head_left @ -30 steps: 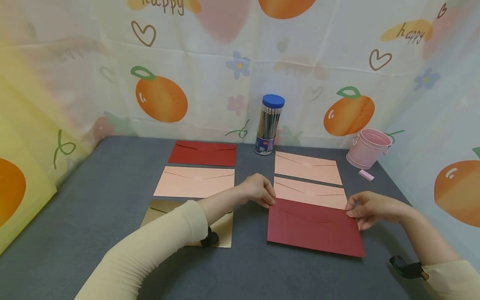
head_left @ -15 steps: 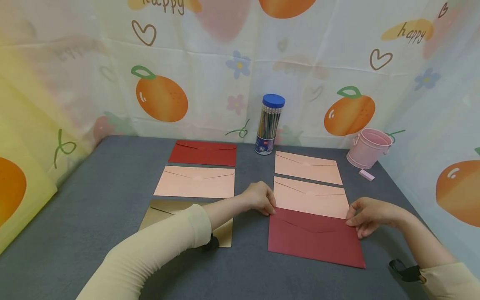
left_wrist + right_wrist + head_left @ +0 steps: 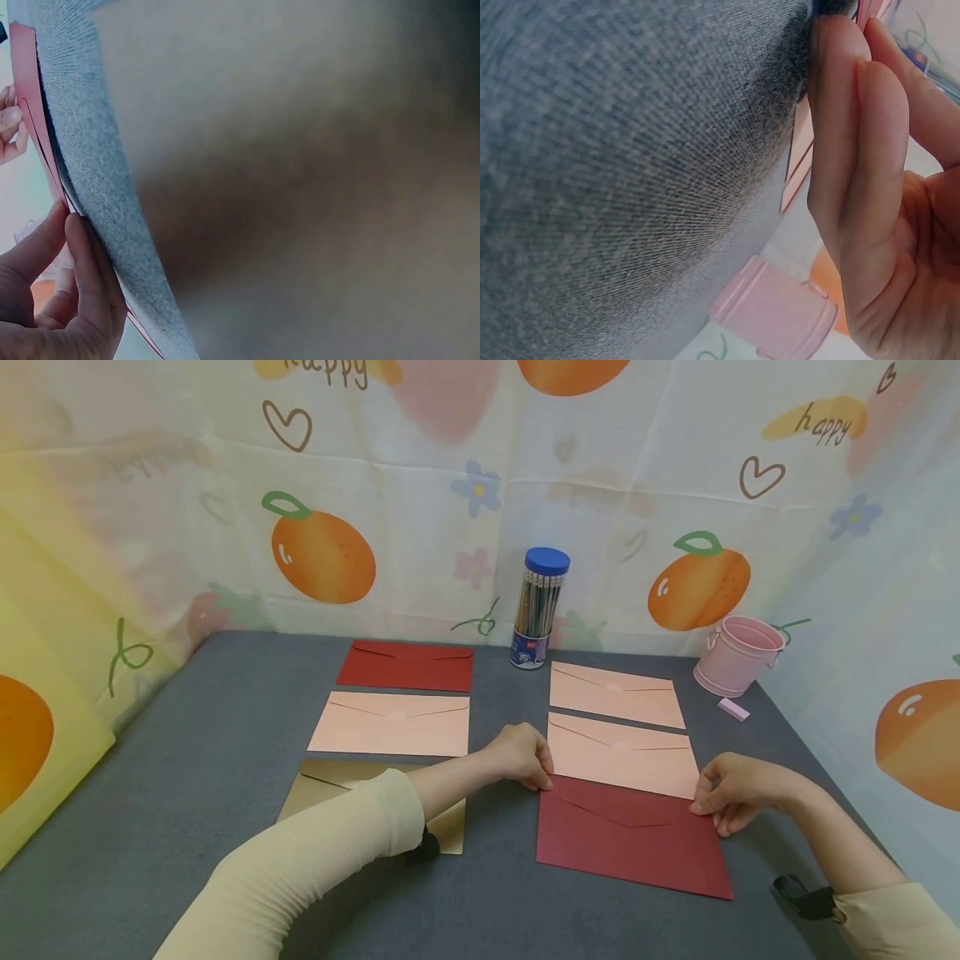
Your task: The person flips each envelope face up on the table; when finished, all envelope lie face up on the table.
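Envelopes (image 3: 632,838) in two columns

1. The head view looks forward and down from above the flat grey felt table (image 3: 187,760), taking in its whole top and the fruit-printed backdrop.
2. The left wrist view sits almost against the table felt, skimming along it toward the dark red paper envelope (image 3: 34,112).
3. The right wrist view lies equally near, sharing that felt and the small pink metal bucket (image 3: 776,315).

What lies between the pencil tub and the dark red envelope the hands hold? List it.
In the head view, two pink envelopes, the far one and the near one, lie between the pencil tub and the dark red envelope.
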Tool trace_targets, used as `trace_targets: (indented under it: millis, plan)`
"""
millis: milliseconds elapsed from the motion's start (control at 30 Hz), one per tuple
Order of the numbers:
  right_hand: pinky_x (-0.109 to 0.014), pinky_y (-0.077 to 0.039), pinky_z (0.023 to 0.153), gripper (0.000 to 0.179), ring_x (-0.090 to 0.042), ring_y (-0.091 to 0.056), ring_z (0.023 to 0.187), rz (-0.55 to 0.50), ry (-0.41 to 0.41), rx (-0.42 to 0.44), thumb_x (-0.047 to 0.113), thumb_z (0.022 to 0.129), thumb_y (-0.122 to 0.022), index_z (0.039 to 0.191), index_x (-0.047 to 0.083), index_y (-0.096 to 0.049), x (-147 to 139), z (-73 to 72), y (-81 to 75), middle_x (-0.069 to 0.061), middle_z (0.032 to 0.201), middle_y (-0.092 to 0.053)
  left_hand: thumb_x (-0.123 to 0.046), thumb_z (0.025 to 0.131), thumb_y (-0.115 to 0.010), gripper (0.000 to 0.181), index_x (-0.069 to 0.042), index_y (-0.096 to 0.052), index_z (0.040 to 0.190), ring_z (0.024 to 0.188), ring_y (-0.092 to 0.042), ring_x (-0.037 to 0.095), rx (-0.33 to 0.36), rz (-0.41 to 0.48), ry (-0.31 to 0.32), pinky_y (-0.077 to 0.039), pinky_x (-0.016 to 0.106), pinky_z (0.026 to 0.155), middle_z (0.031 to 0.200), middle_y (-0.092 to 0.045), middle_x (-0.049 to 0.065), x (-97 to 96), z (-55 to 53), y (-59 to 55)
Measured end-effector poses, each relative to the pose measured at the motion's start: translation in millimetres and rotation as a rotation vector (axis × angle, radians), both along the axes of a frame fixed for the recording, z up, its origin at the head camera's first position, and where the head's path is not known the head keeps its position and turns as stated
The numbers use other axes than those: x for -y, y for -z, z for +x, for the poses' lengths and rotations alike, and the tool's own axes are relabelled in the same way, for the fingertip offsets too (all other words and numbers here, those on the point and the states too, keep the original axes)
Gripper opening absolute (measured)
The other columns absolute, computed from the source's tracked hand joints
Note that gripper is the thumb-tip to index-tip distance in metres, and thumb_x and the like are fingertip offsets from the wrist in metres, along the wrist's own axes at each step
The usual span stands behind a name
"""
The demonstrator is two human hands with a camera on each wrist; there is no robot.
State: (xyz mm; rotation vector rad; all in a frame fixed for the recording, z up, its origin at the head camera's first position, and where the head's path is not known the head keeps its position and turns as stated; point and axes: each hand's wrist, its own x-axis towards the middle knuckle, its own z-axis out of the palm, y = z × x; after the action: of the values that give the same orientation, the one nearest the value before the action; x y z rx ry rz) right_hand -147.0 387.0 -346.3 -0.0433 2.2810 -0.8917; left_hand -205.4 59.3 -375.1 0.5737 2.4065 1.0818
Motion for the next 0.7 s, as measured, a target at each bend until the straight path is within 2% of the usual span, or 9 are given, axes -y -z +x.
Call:
trace_targets:
  millis: [300, 700]
  plan:
    - [-0.023, -0.056, 0.052, 0.022, -0.008, -0.065, 0.052, 0.034, 0.011, -0.029, 0.02, 0.088, -0.074, 0.084, 0.0, -0.063, 2.4, 0.8, -0.3, -0.001, 0.06, -0.065, -0.003, 0.072, -0.086, 0.013, -0.001, -0.074, 0.078, 0.051, -0.065, 0.008, -0.008, 0.001, 0.016, -0.056, 0.018, 0.05, 0.072, -0.073, 0.008, -0.2, 1.7, 1.0]
    - [-0.024, -0.056, 0.051, 0.021, -0.01, -0.063, 0.051, 0.076, 0.02, -0.055, 0.018, 0.088, -0.073, 0.083, 0.002, -0.062, 5.3, 3.1, -0.6, -0.001, 0.059, -0.063, -0.003, 0.074, -0.085, 0.015, 0.001, -0.073, 0.082, 0.061, -0.073, 0.018, -0.081, -0.042, 0.068, -0.055, 0.017, 0.051, 0.076, -0.074, 0.011, -0.5, 6.2, -2.3]
